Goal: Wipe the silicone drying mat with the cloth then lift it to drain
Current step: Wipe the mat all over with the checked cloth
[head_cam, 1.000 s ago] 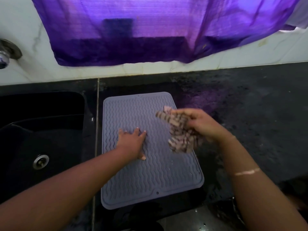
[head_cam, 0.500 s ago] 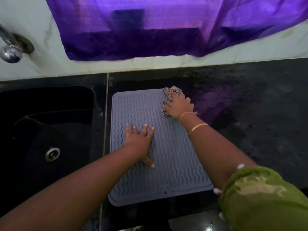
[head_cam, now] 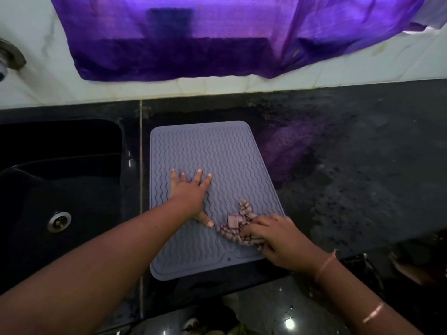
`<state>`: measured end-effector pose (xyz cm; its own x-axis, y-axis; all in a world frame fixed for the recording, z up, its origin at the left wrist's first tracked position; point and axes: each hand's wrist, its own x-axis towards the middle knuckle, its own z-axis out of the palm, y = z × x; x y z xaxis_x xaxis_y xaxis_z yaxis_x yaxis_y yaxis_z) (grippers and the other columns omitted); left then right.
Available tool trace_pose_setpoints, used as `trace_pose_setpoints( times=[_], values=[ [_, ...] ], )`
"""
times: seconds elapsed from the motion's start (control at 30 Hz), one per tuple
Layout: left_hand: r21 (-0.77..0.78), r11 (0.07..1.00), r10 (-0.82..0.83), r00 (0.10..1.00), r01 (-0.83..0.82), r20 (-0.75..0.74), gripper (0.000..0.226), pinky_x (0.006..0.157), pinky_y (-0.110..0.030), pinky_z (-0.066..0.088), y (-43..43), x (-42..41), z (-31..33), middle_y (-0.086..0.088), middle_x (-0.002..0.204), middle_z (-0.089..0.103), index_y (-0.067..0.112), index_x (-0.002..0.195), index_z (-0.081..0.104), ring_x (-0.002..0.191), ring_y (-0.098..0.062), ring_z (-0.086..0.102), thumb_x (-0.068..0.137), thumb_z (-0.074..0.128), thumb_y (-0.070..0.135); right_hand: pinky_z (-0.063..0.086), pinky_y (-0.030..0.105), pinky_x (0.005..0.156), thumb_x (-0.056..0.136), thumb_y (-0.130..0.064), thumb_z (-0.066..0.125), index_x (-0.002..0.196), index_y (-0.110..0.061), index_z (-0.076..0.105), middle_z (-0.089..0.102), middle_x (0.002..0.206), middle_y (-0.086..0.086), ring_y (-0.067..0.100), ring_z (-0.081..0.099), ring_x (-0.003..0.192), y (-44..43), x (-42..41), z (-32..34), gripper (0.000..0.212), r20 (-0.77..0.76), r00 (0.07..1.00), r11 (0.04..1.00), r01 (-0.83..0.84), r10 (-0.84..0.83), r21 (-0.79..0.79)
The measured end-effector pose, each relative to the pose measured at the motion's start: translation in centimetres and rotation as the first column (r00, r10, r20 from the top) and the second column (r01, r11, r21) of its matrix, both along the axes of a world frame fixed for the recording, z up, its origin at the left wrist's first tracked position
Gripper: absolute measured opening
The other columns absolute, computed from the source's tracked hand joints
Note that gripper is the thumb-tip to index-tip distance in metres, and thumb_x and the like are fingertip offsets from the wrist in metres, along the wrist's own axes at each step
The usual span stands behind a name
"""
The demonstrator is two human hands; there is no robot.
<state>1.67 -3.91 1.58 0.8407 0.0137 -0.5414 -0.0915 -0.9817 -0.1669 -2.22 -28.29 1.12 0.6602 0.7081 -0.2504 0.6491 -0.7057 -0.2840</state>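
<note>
Dark worktop (head_cam: 338, 165) under grey mat (head_cam: 205, 151): left hand (head_cam: 188, 197) flat, fingers spread, pinning it; right hand (head_cam: 275, 240) clutching bunched cloth (head_cam: 233, 224) near front edge; wipe along ridges, pressing evenly

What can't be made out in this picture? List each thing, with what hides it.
Head view only:
- The tap: cut off by the left edge, so its spout is out of frame.
- The drying mat: its near right corner is hidden under the right hand and the cloth, and another patch lies under the flat left hand.
- Wetness on the mat: too dim to tell.
- Things below the front edge of the counter: dark and blurred.
</note>
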Motion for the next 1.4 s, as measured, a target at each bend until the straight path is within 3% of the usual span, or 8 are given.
trace_pose_setpoints(
  times=[0.2, 0.4, 0.5, 0.63, 0.73, 0.87, 1.1, 1.4],
  values=[
    [-0.041, 0.999, 0.009, 1.0, -0.009, 0.007, 0.121, 0.11, -0.063, -0.01, -0.1, -1.1, -0.2, -0.007, 0.159, -0.018, 0.023, 0.15, -0.018, 0.145, -0.041, -0.005, 0.07, 0.056, 0.076, 0.047, 0.02, 0.089, 0.075, 0.005, 0.057, 0.107, -0.032, 0.062, 0.06, 0.117, -0.007, 0.011, 0.056, 0.106, -2.0, 0.8, 3.1, 0.049, -0.556, 0.822, 0.945, 0.268, -0.122, 0.188],
    [-0.263, 0.957, 0.086, 0.985, -0.123, -0.149, 0.097, 0.115, -0.06, 0.009, -2.2, -2.6, 0.6, -0.006, 0.159, -0.02, 0.032, 0.151, -0.009, 0.145, -0.041, -0.01, 0.085, 0.06, 0.052, 0.055, 0.027, 0.07, 0.075, 0.001, 0.05, 0.098, -0.016, 0.064, 0.07, 0.094, 0.005, 0.019, 0.066, 0.085, -0.4, 5.9, 5.6, 0.032, -0.812, 0.535, 0.505, 0.781, -0.235, 0.368],
    [-0.291, 0.928, 0.165, 0.957, -0.233, -0.238, 0.116, 0.111, -0.068, 0.002, -3.4, -3.3, 0.2, -0.008, 0.153, -0.033, 0.03, 0.149, -0.018, 0.14, -0.043, -0.024, 0.075, 0.062, 0.067, 0.051, 0.032, 0.084, 0.088, -0.017, 0.052, 0.113, -0.013, 0.065, 0.066, 0.111, 0.012, 0.027, 0.063, 0.101, 1.7, 9.3, 4.6, 0.028, -0.553, 0.636, 0.579, 0.756, -0.539, 0.305],
    [-0.226, 0.954, 0.15, 0.967, -0.197, -0.207, 0.133, 0.105, -0.072, -0.007, -4.1, -4.2, -0.4, -0.011, 0.149, -0.04, 0.026, 0.146, -0.028, 0.136, -0.047, -0.031, 0.064, 0.066, 0.073, 0.031, 0.053, 0.107, 0.074, -0.075, 0.049, 0.146, -0.03, 0.022, 0.031, 0.145, 0.013, 0.036, 0.032, 0.132, 4.0, 8.9, 1.4, 0.089, -0.183, 0.784, 0.802, 0.596, -0.593, -0.048],
    [-0.21, 0.961, 0.144, 0.972, -0.182, -0.184, 0.133, 0.104, -0.073, -0.008, -4.0, -4.3, -0.7, -0.011, 0.15, -0.039, 0.026, 0.145, -0.029, 0.136, -0.047, -0.029, 0.064, 0.064, 0.076, 0.036, 0.048, 0.094, 0.083, -0.068, 0.04, 0.146, -0.026, 0.019, 0.042, 0.137, 0.012, 0.035, 0.042, 0.121, 4.6, 5.4, -0.6, 0.079, 0.273, 0.829, 0.83, 0.538, -0.488, -0.149],
    [-0.207, 0.964, 0.132, 0.976, -0.167, -0.174, 0.132, 0.103, -0.073, -0.009, -3.9, -4.3, -0.7, -0.011, 0.15, -0.038, 0.026, 0.146, -0.028, 0.137, -0.047, -0.028, 0.064, 0.062, 0.077, 0.039, 0.043, 0.089, 0.092, -0.047, 0.041, 0.144, -0.022, 0.023, 0.049, 0.129, 0.011, 0.033, 0.049, 0.114, 4.3, 2.5, -0.5, 0.061, 0.358, 0.871, 0.899, 0.41, -0.335, -0.154],
    [-0.2, 0.967, 0.122, 0.977, -0.156, -0.174, 0.133, 0.102, -0.074, -0.01, -3.9, -4.3, -1.0, -0.014, 0.149, -0.039, 0.023, 0.145, -0.029, 0.136, -0.049, -0.029, 0.064, 0.062, 0.076, 0.045, 0.03, 0.074, 0.073, -0.04, 0.073, 0.128, -0.027, 0.032, 0.058, 0.107, 0.0, 0.018, 0.059, 0.091, 0.1, 0.5, 3.3, 0.069, -0.324, 0.803, 0.857, 0.513, -0.501, -0.052],
    [-0.155, 0.976, 0.127, 0.977, -0.155, -0.172, 0.132, 0.103, -0.072, -0.01, -4.2, -4.4, -0.8, -0.015, 0.15, -0.038, 0.023, 0.145, -0.029, 0.137, -0.049, -0.027, 0.065, 0.061, 0.077, 0.052, 0.035, 0.075, 0.079, 0.015, 0.051, 0.114, -0.01, 0.054, 0.064, 0.097, 0.006, 0.022, 0.062, 0.092, 0.2, 5.4, 8.5, 0.043, -0.771, 0.54, 0.21, 0.842, -0.339, 0.498]
  ],
)
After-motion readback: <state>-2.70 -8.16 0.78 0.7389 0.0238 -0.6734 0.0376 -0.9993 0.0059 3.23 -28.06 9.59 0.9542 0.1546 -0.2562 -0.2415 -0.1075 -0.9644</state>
